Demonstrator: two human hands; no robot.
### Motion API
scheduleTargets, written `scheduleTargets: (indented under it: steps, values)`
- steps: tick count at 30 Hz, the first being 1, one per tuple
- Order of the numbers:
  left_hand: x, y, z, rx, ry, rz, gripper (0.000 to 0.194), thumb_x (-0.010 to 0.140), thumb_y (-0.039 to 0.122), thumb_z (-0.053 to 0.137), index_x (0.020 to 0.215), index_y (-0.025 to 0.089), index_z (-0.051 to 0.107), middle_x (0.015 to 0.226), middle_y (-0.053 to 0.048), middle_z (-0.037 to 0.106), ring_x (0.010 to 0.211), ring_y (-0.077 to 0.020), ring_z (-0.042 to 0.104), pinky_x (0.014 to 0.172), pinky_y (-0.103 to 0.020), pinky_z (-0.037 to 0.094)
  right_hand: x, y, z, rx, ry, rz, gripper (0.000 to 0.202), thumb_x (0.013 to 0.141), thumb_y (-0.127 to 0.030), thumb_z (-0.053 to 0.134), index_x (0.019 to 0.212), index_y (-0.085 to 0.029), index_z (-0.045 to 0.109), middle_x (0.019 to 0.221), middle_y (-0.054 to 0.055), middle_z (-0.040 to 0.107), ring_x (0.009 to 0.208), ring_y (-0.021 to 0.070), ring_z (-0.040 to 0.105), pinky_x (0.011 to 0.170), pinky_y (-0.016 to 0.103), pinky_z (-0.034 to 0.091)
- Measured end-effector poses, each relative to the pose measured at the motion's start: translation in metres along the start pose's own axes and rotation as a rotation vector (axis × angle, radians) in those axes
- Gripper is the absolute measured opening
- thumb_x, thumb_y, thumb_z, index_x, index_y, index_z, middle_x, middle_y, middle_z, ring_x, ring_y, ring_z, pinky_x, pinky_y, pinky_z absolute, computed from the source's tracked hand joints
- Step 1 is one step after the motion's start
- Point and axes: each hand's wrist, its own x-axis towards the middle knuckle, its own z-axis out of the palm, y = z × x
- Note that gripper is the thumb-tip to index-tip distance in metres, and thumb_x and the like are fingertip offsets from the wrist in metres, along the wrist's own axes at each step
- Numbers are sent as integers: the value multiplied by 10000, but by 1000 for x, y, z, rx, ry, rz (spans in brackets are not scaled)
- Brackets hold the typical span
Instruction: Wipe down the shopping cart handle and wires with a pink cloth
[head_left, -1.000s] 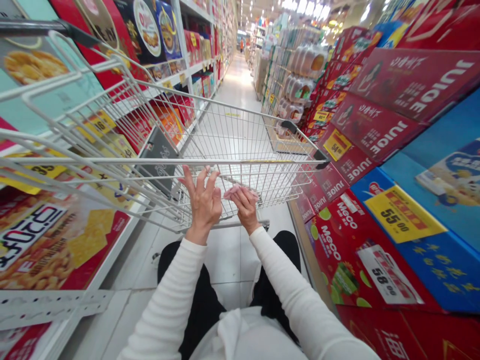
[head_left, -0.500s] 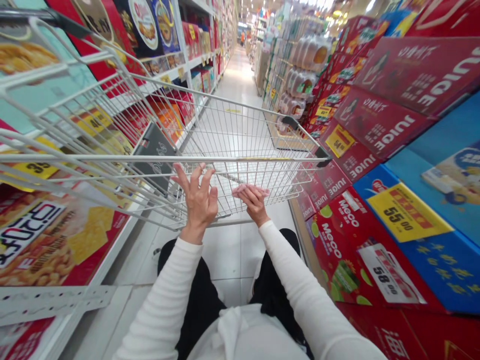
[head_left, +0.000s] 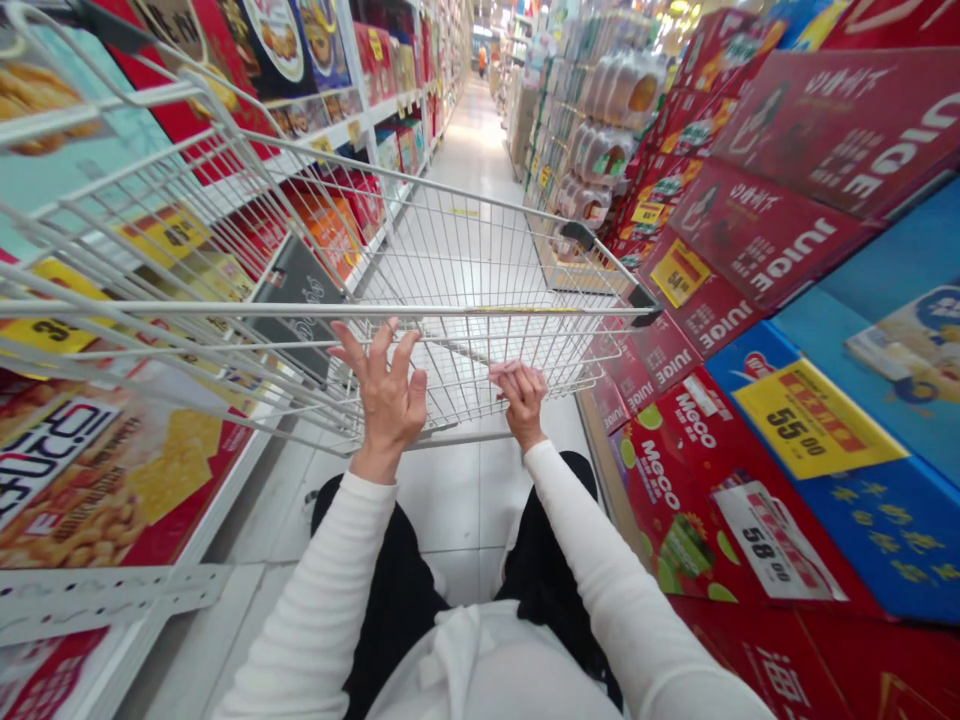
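Note:
A wire shopping cart (head_left: pixel 465 312) stands sideways in front of me, its basket stretching across the view. My left hand (head_left: pixel 390 395) is up against the near side of the basket, fingers spread and holding nothing. Whether its fingertips touch the wires I cannot tell. To the right, my right hand (head_left: pixel 525 400) has its fingers closed on a thin pink cloth (head_left: pixel 510 370), close to the basket's near side. Most of the cloth is hidden by the fingers. A dark grey panel (head_left: pixel 289 305) sits in the basket, left of my left hand.
Shelves with boxed goods (head_left: pixel 82 450) line the left side. Stacked red juice cartons (head_left: pixel 772 240) and blue boxes (head_left: pixel 885 380) with price tags rise close on the right. Shrink-wrapped bottles (head_left: pixel 600 140) stand farther along. The tiled aisle (head_left: pixel 472 130) runs ahead, with a person far off.
My right hand has moved slightly right along the basket, and the pink cloth looks more bunched. My left hand stays spread, shifted a little left in view along with the cart.

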Motion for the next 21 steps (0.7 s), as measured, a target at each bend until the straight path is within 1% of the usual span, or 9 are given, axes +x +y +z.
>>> scheduleTargets:
  steps: [2, 3, 5, 7, 10, 13, 15, 18, 21]
  values:
    - [-3, -2, 3, -11, -10, -12, 566, 1037, 518, 300, 1472, 260, 555, 1621, -117, 426, 1631, -334, -130, 1292, -673, -46, -14, -7, -10, 52, -1, -1, 442, 1036, -145, 421, 1402, -276, 629, 1338, 125, 684, 1334, 231, 619, 1058, 452, 581]
    - [-7, -3, 6, -13, -9, -29, 567, 1031, 517, 320, 1485, 263, 545, 1640, -117, 394, 1632, -345, -113, 1290, -677, -26, -15, -10, -14, 91, 5, 6, 467, 1031, -139, 430, 1448, -278, 588, 1389, 131, 658, 1342, 234, 616, 1048, 445, 587]
    - [-19, -4, 16, -13, 6, -75, 571, 1014, 528, 371, 1486, 262, 552, 1674, -124, 318, 1631, -375, -76, 1285, -683, 3, -10, -17, -14, 163, 25, 25, 507, 1027, -126, 425, 1486, -304, 549, 1483, 117, 602, 1400, 242, 577, 1101, 463, 562]
    - [-36, -2, 27, -10, 8, -115, 551, 994, 530, 432, 1436, 254, 610, 1670, -144, 297, 1623, -412, -33, 1277, -692, 20, 2, -24, -4, 210, 33, 39, 497, 1031, -132, 421, 1455, -335, 584, 1535, 81, 568, 1481, 255, 502, 1194, 502, 496]
    - [-59, 1, 39, 9, -84, -165, 496, 995, 445, 444, 1392, 240, 660, 1592, -180, 405, 1598, -434, 101, 1263, -715, 52, 9, -34, 20, 207, -49, 37, 454, 1045, -156, 406, 1381, -327, 659, 1544, 60, 578, 1559, 270, 401, 1289, 560, 376]
    - [-69, 2, 40, 39, -224, -165, 510, 1007, 354, 393, 1453, 247, 618, 1430, -173, 569, 1540, -398, 296, 1267, -707, 70, -11, -41, 33, 175, -139, 49, 461, 1051, -136, 369, 1308, -291, 718, 1492, 74, 637, 1570, 253, 388, 1313, 580, 319]
    - [-68, 0, 36, 62, -284, -144, 514, 1006, 342, 390, 1462, 263, 611, 1335, -149, 628, 1499, -376, 376, 1277, -686, 76, -35, -43, 29, 177, -206, 73, 455, 1053, -132, 362, 1264, -258, 746, 1456, 97, 668, 1551, 237, 421, 1301, 550, 356]
    - [-64, -2, 32, 85, -304, -141, 499, 1008, 344, 384, 1423, 268, 650, 1293, -146, 639, 1468, -365, 410, 1279, -678, 92, -62, -41, 13, 220, -294, 84, 452, 1063, -142, 347, 1286, -229, 730, 1428, 113, 687, 1520, 207, 467, 1251, 484, 456]
    - [-62, -2, 33, 76, -309, -147, 491, 1013, 357, 376, 1387, 263, 681, 1282, -162, 631, 1458, -371, 411, 1273, -690, 89, -64, -39, 3, 227, -252, 56, 444, 1072, -156, 347, 1343, -232, 691, 1450, 105, 670, 1519, 192, 464, 1238, 473, 484]
